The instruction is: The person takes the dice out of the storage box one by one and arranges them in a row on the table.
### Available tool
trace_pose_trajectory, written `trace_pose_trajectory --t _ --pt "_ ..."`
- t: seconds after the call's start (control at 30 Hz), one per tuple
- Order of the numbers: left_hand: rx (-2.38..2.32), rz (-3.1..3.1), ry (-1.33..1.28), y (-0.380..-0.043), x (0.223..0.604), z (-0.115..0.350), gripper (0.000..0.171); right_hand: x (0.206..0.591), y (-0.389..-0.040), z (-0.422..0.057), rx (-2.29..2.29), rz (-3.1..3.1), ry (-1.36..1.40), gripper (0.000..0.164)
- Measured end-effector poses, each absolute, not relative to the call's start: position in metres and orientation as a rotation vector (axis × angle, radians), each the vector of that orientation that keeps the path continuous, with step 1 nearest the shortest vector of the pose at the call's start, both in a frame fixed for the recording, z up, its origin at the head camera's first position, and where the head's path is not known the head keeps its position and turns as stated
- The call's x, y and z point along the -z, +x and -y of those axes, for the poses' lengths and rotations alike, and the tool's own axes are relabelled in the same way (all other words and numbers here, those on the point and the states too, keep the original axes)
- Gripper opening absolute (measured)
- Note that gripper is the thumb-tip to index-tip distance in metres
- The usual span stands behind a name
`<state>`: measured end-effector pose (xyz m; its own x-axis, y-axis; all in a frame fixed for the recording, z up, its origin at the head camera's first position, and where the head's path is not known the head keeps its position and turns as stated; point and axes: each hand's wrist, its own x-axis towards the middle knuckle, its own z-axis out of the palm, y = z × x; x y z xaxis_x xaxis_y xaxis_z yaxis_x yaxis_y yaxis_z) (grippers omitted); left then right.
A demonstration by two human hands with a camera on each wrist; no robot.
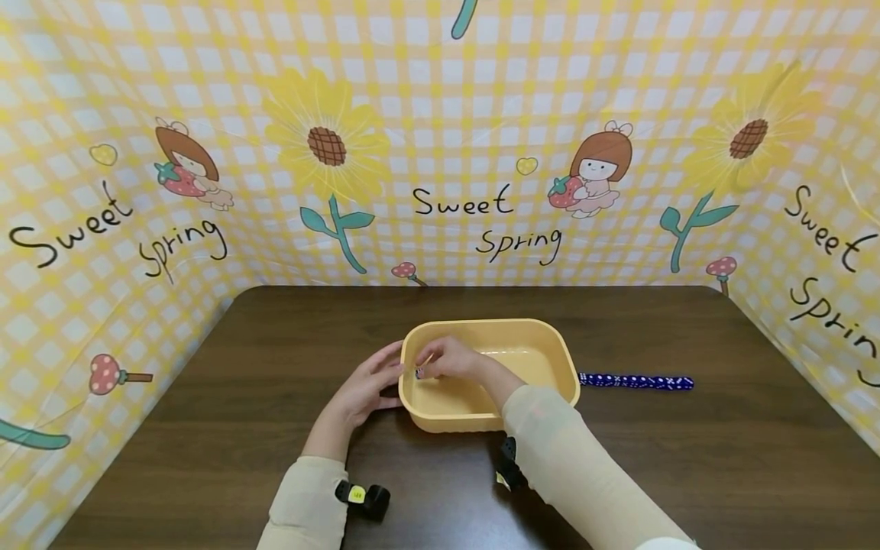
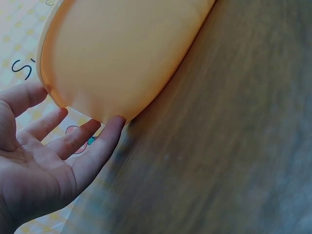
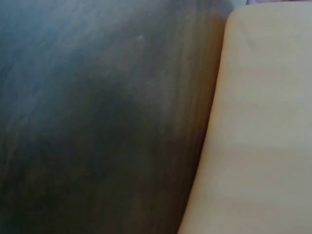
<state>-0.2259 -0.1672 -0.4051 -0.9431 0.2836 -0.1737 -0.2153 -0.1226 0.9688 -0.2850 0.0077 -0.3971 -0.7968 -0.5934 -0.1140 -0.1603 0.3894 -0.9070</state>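
Note:
A pale yellow rectangular box [image 1: 490, 417] with rounded corners stands on the dark table. My left hand [image 1: 371, 386] touches the outside of its left end with spread, nearly straight fingers, as the left wrist view [image 2: 53, 165] also shows. Over the rim, my right hand [image 1: 450, 359] reaches inside and pinches a small blue die [image 1: 419, 373] near the left wall. Past the box's right end lies a straight row of blue dice [image 1: 635, 381] with white pips. In the right wrist view only the box's outer wall [image 3: 258, 117] and the table show; the right hand is hidden there.
The brown wooden table [image 1: 275, 328] meets a yellow checked cloth [image 1: 454, 114] at its back and both sides. Black cameras are strapped to the left wrist [image 1: 364, 496] and the right wrist [image 1: 509, 464].

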Motion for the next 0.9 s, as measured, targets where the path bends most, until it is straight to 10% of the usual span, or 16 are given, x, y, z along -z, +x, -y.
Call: trace_pose_trajectory --t 0.9 --pt "-2.124 -1.837 0.078 -0.226 0.4059 0.1672 0.049 0.4045 -0.2853 -0.0037 1.247 -2.413 -0.801 0.009"
